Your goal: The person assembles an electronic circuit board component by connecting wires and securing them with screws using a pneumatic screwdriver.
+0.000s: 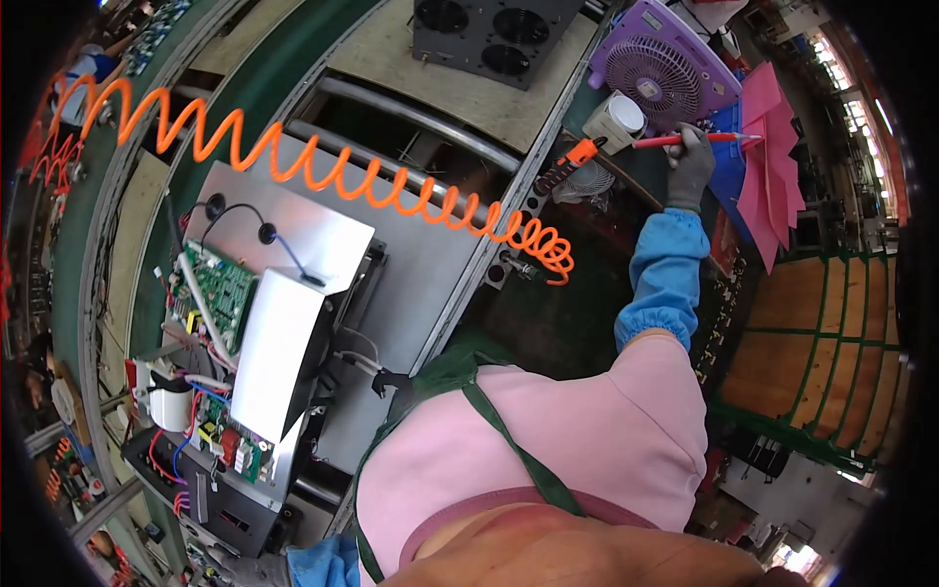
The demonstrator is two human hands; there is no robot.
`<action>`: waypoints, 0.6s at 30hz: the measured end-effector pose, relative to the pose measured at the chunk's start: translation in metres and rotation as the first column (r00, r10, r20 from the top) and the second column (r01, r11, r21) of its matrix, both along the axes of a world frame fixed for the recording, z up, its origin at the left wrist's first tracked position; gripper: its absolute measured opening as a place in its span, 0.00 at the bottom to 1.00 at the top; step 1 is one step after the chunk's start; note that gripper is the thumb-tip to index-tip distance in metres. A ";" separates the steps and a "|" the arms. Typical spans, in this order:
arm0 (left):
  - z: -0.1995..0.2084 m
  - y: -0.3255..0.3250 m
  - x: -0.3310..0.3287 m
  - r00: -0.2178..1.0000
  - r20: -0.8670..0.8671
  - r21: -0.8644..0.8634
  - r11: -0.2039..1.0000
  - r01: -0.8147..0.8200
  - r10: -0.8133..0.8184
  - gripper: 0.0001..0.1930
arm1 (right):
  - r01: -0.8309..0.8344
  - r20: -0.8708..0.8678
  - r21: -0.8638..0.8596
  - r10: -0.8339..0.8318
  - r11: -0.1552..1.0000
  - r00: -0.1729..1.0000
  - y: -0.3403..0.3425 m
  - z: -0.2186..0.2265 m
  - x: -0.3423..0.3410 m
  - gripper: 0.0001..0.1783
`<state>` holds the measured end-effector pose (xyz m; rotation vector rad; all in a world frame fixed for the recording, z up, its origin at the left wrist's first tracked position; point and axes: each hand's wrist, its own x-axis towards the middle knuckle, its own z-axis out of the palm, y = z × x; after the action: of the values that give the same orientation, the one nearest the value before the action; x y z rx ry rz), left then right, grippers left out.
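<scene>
My right hand (691, 164), in a grey glove and blue sleeve, is reached out to the far right. Its fingers are closed round a slim red pen (657, 142). Beside it are a purple fan (655, 73), a white round-topped container (624, 115) and a blue bin (729, 161). My left hand (245, 567), also grey-gloved, lies low at the left with its fingers stretched out, close to the near end of an opened electrical unit. That unit shows a white metal cover (279, 357), a green circuit board (215, 293) and a black casing (220, 504).
An orange coiled air hose (342, 176) stretches over the bench toward an orange-and-black tool (567, 164). A black case with several fans (489, 39) stands at the back. Pink sheets (768, 157) rise beside the blue bin. Green-framed wooden panels (822, 342) stand at right.
</scene>
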<state>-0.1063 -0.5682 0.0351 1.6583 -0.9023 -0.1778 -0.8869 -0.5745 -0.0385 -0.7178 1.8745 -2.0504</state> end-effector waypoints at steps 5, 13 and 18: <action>-0.017 -0.053 -0.020 0.993 0.091 0.043 0.996 0.074 -0.077 0.19 | 0.401 -0.478 0.300 -0.227 0.866 0.848 -0.034 -0.066 -0.053 0.09; -0.047 -0.113 -0.022 0.963 0.230 0.108 0.987 0.119 -0.141 0.19 | 0.671 -0.781 0.532 -0.005 0.517 0.624 -0.049 -0.122 -0.103 0.12; -0.058 -0.091 0.023 0.947 0.320 0.127 0.992 -0.014 -0.028 0.19 | 0.490 -0.373 0.872 0.662 0.010 0.650 -0.064 -0.147 -0.140 0.17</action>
<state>-0.0831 -0.6591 -0.0227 1.8353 -1.1615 0.0338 -1.0270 -0.6385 -0.1854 -1.1897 2.7847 0.4749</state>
